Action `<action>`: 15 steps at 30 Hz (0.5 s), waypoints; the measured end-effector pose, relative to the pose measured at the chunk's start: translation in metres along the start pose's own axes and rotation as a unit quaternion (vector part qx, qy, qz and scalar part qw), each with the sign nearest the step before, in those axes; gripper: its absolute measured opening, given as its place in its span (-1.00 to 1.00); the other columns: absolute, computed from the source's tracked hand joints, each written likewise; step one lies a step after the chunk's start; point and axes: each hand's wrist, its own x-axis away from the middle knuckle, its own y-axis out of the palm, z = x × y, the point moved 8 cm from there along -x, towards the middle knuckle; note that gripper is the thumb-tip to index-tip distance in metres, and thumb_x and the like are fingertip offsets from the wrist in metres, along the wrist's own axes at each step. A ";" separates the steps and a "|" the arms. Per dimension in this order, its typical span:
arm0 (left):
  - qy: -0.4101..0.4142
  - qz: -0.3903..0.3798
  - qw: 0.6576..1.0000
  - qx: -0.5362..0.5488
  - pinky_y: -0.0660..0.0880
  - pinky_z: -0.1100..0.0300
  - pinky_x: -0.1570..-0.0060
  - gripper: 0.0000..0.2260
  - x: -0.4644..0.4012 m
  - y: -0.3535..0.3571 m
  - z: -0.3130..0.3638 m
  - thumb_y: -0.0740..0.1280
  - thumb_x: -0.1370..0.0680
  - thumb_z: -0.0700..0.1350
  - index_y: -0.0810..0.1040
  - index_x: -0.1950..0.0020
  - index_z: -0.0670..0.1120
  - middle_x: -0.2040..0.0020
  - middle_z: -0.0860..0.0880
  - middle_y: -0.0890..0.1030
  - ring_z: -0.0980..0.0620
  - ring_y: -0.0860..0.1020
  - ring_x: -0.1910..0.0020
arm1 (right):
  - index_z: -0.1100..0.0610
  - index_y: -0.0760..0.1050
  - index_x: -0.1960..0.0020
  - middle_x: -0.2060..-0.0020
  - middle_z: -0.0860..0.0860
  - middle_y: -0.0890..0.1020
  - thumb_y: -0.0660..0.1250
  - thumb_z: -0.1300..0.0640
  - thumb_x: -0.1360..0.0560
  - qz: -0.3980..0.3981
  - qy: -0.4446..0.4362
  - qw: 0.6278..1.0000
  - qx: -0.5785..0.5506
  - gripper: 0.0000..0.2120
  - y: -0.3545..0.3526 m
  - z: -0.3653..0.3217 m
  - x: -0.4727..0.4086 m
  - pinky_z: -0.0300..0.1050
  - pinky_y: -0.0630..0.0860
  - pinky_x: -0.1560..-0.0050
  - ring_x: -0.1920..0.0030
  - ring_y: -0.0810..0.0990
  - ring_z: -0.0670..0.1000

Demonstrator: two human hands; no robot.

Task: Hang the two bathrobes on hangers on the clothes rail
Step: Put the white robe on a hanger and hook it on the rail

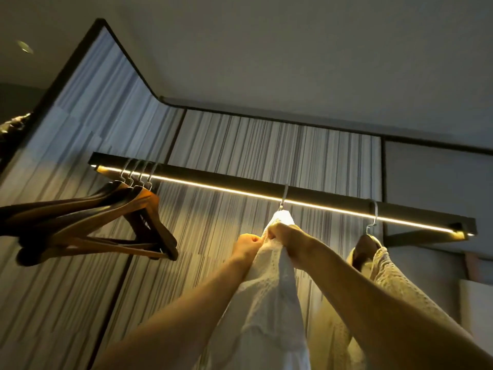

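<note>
I see both bathrobes on the clothes rail. Left hand and right hand have fingers pinched on the near bathrobe collar. I advise squaring both shoulders evenly; the far bathrobe hangs alongside.

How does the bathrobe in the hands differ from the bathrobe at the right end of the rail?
Both hands, left hand and right hand, grip the middle bathrobe; nobody touches the right bathrobe. The middle one hides its hanger; the right one leaves wood bare. Both hang from the rail.
</note>
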 end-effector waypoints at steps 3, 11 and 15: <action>0.000 -0.013 1.000 0.017 0.52 0.10 0.17 -0.77 0.001 0.007 -0.016 0.43 -0.53 -0.05 0.61 0.21 -0.20 0.25 -0.15 0.57 -0.05 0.52 0.23 | 0.17 0.56 0.15 0.28 0.08 0.59 0.53 0.05 -0.37 0.104 0.067 0.992 0.028 -0.76 -0.004 0.012 0.014 -0.10 0.63 0.23 0.29 0.63 -0.01; -0.038 -0.071 0.997 0.013 0.55 0.22 0.23 -0.81 0.009 0.014 -0.036 0.43 -0.51 -0.11 0.64 0.06 -0.25 0.14 -0.12 0.59 0.00 0.58 0.18 | 0.19 0.42 -0.21 -0.08 0.15 0.56 0.37 0.01 -0.38 0.178 0.237 0.942 0.161 -0.53 -0.010 0.023 0.043 0.18 0.51 -0.26 -0.05 0.59 0.14; -0.070 -0.106 0.989 0.074 0.58 0.07 0.01 -0.74 0.018 0.011 -0.045 0.42 -0.51 -0.11 0.63 -0.10 -0.25 -0.09 -0.14 0.67 -0.08 0.64 -0.08 | 0.18 0.42 -0.33 0.01 0.15 0.59 0.41 0.00 -0.29 0.185 0.247 0.935 0.176 -0.36 -0.008 0.019 0.048 0.14 0.56 -0.20 0.05 0.63 0.13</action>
